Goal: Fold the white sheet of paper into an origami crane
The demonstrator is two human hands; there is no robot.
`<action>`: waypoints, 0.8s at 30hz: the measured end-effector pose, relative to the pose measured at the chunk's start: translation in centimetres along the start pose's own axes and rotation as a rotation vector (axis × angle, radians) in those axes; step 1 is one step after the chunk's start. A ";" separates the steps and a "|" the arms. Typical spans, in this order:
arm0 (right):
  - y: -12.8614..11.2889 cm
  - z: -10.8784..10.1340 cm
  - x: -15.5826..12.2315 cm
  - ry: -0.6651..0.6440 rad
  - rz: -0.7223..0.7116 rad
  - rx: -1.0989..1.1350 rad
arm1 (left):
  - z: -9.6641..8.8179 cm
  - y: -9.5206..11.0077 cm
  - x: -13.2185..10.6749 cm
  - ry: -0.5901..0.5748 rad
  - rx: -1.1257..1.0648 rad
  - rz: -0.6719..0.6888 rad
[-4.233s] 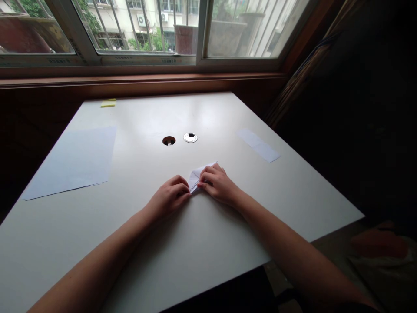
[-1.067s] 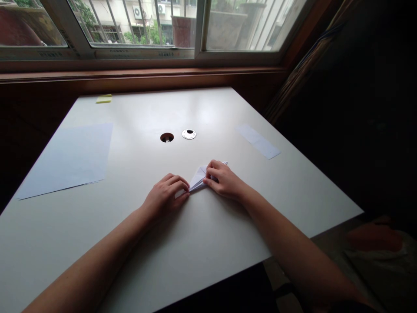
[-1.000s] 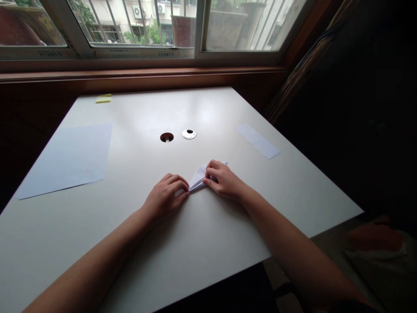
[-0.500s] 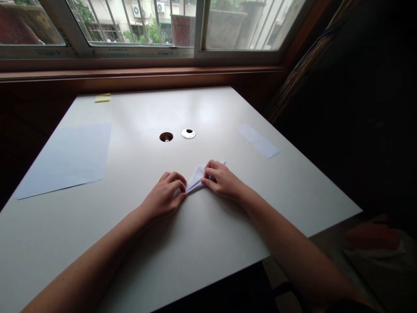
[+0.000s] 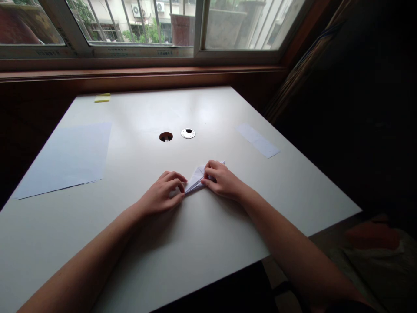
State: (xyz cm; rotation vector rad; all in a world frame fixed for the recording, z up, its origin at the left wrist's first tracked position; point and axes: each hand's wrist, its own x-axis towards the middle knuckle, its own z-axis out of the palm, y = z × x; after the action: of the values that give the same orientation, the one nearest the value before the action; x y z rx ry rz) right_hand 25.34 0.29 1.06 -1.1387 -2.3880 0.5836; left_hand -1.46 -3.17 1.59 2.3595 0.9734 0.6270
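Note:
A small piece of folded white paper [image 5: 195,177] lies at an angle on the white table, its layers showing along the near edge. My right hand [image 5: 221,178] pinches its right part between thumb and fingers, hiding some of the folds; a narrow point sticks out behind the knuckles. At the paper's lower left tip is my left hand [image 5: 164,191], fingers curled, with the thumb and fingertips closed about the tip.
The white table [image 5: 137,248] carries large paper sheets [image 5: 71,156] on the left, a paper strip [image 5: 259,140] on the right and yellow sticky notes [image 5: 102,98] at the far left corner. A cable hole [image 5: 166,137] sits beside a round metal cover [image 5: 188,133]. A window [image 5: 137,26] is behind.
My left hand has shifted slightly left, and its fingers have loosened a little at the paper's tip. My right hand keeps its pinch almost unmoved.

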 end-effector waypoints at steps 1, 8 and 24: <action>0.0 0.0 0.0 0.004 -0.001 -0.001 | 0.2 0.0 0.0 0.017 -0.007 -0.014; -0.1 0.0 0.0 0.004 -0.029 -0.008 | 1.8 0.3 0.2 0.116 -0.010 -0.151; 0.2 0.2 0.0 0.009 -0.040 0.037 | 2.4 0.6 0.1 0.155 0.107 -0.092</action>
State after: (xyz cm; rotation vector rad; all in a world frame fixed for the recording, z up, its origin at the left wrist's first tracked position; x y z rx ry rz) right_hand 25.32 0.38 0.81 -1.0730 -2.3764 0.6053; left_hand 0.27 -4.12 0.09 2.3700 1.2035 0.7478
